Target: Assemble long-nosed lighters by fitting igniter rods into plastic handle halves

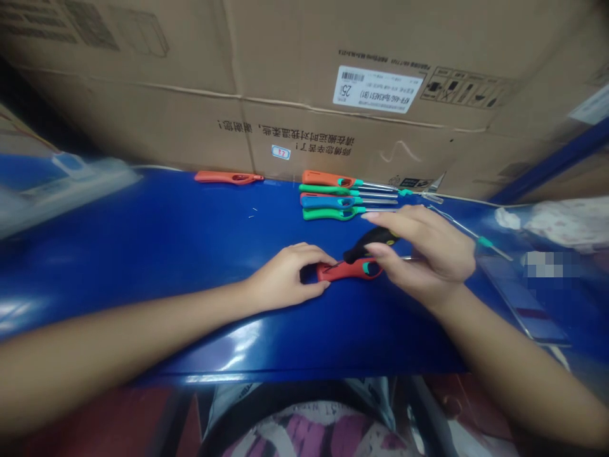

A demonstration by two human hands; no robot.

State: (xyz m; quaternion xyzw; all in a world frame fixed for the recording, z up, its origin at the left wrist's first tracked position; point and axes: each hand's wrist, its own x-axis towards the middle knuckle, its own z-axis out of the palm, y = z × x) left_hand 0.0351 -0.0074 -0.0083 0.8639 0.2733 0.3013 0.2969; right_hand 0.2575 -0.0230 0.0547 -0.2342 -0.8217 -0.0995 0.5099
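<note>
A red gas lighter [346,271] lies flat on the blue table, its handle end to the left and its metal tube running under my right hand. My left hand [285,277] pinches that handle end between thumb and fingers. In my right hand [431,251] is a screwdriver [368,245] with a black handle and yellow marks. Its thin shaft slants down to the left and meets the lighter's handle near my left fingertips. Just beyond, several lighters lie side by side, with a green lighter [328,214] nearest and an orange lighter [328,178] farthest.
A large cardboard box [285,82] stands along the back of the blue table [190,254]. An orange lighter casing [223,178] lies against it. To the right are a loose metal lighter tube [464,228], a phone-like flat object [526,301] and a white plastic bag [566,222].
</note>
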